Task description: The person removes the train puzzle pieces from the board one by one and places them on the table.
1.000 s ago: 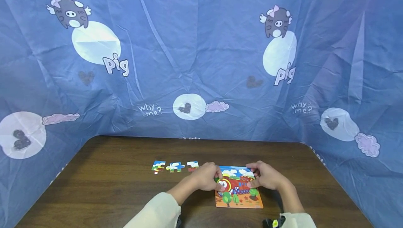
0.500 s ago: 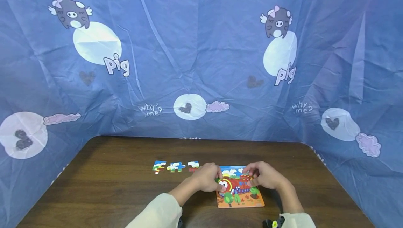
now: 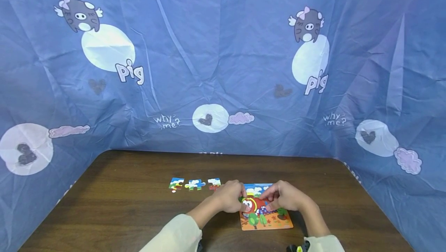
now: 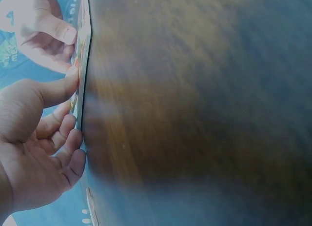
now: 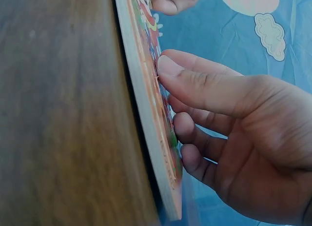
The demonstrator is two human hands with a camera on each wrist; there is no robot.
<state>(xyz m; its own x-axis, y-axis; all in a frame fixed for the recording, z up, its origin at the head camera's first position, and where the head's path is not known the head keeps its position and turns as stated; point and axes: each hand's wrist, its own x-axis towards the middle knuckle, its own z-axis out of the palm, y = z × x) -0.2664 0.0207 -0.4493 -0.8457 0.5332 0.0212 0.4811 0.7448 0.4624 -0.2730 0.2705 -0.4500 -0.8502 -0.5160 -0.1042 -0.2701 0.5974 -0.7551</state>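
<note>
A square jigsaw puzzle (image 3: 268, 221) with a red train picture lies flat on the table in the head view. My left hand (image 3: 228, 196) holds its left edge, thumb on the picture and the other fingers bent at the side; the left wrist view shows this left hand (image 4: 41, 133) from close by. My right hand (image 3: 289, 196) touches the upper middle of the picture with thumb and forefinger set apart. In the right wrist view, the right hand's thumb (image 5: 200, 87) rests against the puzzle face (image 5: 163, 113), the other fingers loosely bent. Both hands cover parts of the picture.
Three loose jigsaw pieces lie in a row left of the puzzle: a left one (image 3: 176, 183), a middle one (image 3: 194, 184) and a right one (image 3: 214, 182) beside the left hand. A blue printed cloth (image 3: 216, 70) hangs behind the brown wooden table (image 3: 122, 205).
My right hand has slid left from the puzzle's upper right corner to its upper middle. The left hand stays at the left edge, and the loose pieces lie as before.
</note>
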